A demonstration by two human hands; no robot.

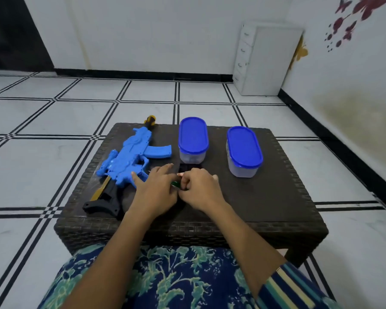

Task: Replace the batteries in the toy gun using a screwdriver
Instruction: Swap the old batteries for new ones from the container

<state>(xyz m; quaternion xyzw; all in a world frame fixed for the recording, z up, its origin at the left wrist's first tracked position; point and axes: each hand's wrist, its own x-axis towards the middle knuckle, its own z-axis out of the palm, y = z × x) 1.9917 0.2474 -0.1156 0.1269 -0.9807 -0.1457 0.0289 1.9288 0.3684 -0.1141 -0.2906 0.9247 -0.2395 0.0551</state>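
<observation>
On bench [276,197], left half: toy gun [129,161] lying flat. Left hand [156,188] fingers straight, spread, by gun grip. Right hand [201,188] fingers curled round small green item [175,184], can't identify.

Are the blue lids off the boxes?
No, one blue lid sits on the left box, and another sits on the right box.

Toy gun [129,157] on tabletop [276,197]. Just right of it: left grip [156,189], fingers spread; right grip [202,188] pinches small green item [175,184]. Blue-lidded containers [193,141] [243,152] farther right.
</observation>
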